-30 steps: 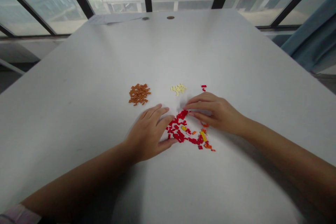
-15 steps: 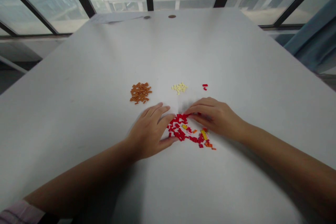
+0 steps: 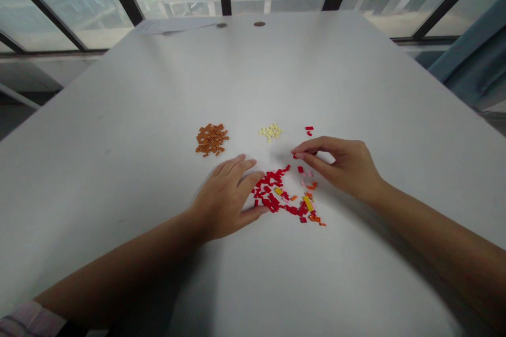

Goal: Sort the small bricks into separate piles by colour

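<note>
As right hand [image 3: 348, 166] pinches — red brick [image 3: 295, 156]

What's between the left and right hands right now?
In the head view, a loose spread of small red plastic bricks, with yellow bricks and orange bricks among them, lies between the left hand and the right hand.

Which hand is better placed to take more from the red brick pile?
Left, probably: the left hand lies open against the red brick pile, while the right hand is off it, apparently pinching a red brick.
</note>
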Available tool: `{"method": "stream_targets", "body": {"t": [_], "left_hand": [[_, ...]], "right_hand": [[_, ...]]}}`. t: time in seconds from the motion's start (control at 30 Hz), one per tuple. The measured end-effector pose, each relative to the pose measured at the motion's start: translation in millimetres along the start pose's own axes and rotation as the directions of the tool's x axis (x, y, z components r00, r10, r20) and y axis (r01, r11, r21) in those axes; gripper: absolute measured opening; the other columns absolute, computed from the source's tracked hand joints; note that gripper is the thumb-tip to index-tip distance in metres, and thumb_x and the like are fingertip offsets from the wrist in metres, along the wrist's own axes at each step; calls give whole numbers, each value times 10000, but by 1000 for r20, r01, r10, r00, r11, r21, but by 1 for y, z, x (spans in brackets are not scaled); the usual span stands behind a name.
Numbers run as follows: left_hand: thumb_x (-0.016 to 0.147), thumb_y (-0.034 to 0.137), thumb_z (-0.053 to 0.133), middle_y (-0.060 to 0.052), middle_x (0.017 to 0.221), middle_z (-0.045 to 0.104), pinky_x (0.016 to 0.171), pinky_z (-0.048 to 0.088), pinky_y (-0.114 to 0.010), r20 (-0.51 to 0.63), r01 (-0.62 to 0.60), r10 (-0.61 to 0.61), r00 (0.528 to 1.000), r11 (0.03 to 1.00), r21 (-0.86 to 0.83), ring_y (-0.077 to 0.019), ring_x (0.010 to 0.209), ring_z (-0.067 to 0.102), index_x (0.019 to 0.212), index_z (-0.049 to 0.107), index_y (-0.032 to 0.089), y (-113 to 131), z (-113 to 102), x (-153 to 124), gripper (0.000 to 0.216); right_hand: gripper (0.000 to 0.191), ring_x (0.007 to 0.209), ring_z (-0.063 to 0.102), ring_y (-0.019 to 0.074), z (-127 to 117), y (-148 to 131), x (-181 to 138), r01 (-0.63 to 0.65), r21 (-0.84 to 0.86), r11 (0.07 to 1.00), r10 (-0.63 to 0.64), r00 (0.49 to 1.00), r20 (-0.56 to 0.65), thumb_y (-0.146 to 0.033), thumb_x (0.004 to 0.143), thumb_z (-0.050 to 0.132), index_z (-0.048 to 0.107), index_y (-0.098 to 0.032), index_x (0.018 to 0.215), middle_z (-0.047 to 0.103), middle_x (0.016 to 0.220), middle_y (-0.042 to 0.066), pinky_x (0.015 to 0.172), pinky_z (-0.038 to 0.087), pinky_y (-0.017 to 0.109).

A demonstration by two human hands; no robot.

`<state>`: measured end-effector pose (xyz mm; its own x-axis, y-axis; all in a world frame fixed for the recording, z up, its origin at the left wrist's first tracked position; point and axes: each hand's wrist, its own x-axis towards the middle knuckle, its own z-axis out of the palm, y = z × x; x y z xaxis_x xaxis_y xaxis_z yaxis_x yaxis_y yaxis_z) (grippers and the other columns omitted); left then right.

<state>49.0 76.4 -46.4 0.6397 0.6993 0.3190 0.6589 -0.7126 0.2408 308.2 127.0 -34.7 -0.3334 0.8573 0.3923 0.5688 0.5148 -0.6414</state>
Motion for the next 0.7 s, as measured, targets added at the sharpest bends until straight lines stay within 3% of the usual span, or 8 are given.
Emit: {"method": "stream_targets", "body": {"t": [0.13,0.23,0.33,0.5,0.7], "left_hand": [[898,470,577,-222,1320,580,1073,424,-529,-1,-4,4,1000,1000,12,-361,1305,493,1205,603,108,-1,1,0,475],[896,465,582,-224,1321,579,1070,424,-539,-4,2,-2,1000,1000,-1,-363,1308,489,1205,604,113,-1,2,-1,469],[892,457,589,-227,1324,576,1068,425,-542,7,9,-9,1000,1000,-5,-366,1313,484,1209,603,112,-1,1,-1,469],[902,459,572,-229,1322,578,1064,431,-535,10,-9,9,1000,999,30,-369,1307,489,1211,602,96,0,1,0,478],[908,464,559,-217,1320,581,1058,438,-529,5,-11,10,1000,999,34,-361,1306,492,1206,601,110,0,1,-1,465]], "right_hand": [[121,871,719,222,0,18,2,-67,51,996,76,975,-210,-330,849,664,725,-249,914,759,908,40,853,583,415],[92,905,708,226,-1,31,4,-50,77,996,70,957,-281,-337,854,658,706,-273,898,737,960,41,862,589,436],[63,898,694,233,-4,37,6,-35,-33,999,23,944,-329,-324,855,654,695,-277,853,721,976,47,827,595,432],[72,735,684,228,-10,36,9,-34,-244,969,-44,950,-309,-284,867,627,686,-265,831,723,910,53,727,582,429],[108,749,682,250,-11,38,11,9,-352,936,-112,955,-274,-258,888,590,678,-285,831,719,885,53,717,556,442]]}}
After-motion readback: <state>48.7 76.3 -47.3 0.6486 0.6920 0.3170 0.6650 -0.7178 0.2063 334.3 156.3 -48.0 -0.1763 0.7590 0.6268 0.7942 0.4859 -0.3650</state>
